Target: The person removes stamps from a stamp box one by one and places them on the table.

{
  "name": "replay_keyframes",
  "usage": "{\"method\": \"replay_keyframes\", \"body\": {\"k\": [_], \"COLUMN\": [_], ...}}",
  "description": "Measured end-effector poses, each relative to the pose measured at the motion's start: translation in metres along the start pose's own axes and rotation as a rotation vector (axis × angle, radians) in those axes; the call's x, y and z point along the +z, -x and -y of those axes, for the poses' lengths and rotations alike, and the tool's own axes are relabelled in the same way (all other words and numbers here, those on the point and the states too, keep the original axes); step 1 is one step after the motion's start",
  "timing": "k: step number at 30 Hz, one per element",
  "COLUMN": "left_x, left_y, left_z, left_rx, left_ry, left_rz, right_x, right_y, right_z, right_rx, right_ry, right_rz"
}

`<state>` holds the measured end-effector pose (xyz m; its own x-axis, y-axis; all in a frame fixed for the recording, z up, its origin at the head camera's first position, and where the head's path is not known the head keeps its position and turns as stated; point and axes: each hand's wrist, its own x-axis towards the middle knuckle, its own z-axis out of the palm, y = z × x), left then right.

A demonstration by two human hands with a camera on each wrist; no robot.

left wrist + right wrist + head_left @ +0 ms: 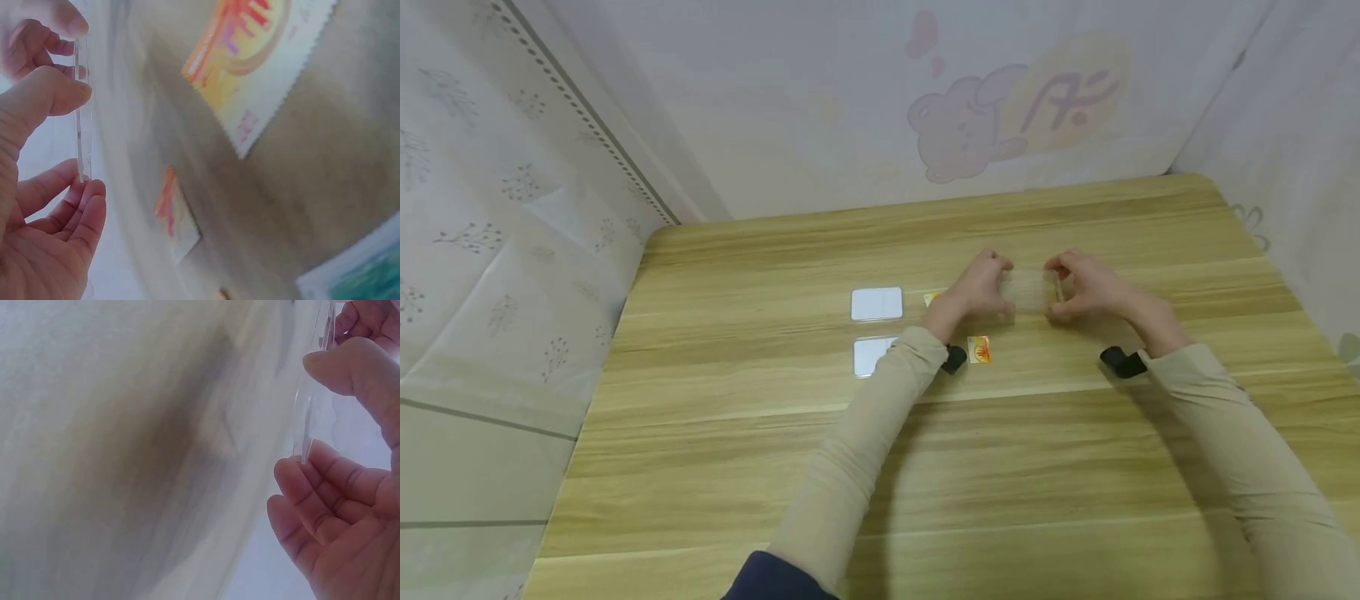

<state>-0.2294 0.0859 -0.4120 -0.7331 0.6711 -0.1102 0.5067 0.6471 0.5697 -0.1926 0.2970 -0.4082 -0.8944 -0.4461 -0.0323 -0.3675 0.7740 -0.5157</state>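
A thin, flat piece of clear plastic [1028, 290] spans the gap between both hands over the table. My left hand [976, 287] pinches its left end, thumb on one edge and fingers on the opposite one. At the right end, my right hand [1093, 292] grips it the same way. Edge-on, the clear plastic [83, 150] shows as a narrow strip in the left wrist view. Beneath and beside the left hand lie a yellow-orange stamp [979, 349] with a toothed edge and a second stamp [931, 297], partly hidden by that hand.
Two white rectangular pieces with rounded corners lie left of the hands: an upper white piece [877, 304] and a lower white piece [871, 356] partly covered by the left sleeve. A green picture with a white border [369, 275] enters the left wrist view. Patterned curtains [820, 108] surround the wooden table [737, 467].
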Motion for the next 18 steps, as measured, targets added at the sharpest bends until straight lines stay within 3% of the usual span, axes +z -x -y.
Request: {"method": "replay_keyframes", "body": {"k": [18], "left_x": [-0.023], "left_y": [0.004], "left_z": [-0.011], "left_rx": [0.042], "left_ry": [0.037], "left_rz": [-0.029], "right_x": [-0.023], "right_y": [0.006], "right_z": [0.019], "right_rx": [-0.027], "right_ry": [-0.027], "right_rz": [-0.048]}}
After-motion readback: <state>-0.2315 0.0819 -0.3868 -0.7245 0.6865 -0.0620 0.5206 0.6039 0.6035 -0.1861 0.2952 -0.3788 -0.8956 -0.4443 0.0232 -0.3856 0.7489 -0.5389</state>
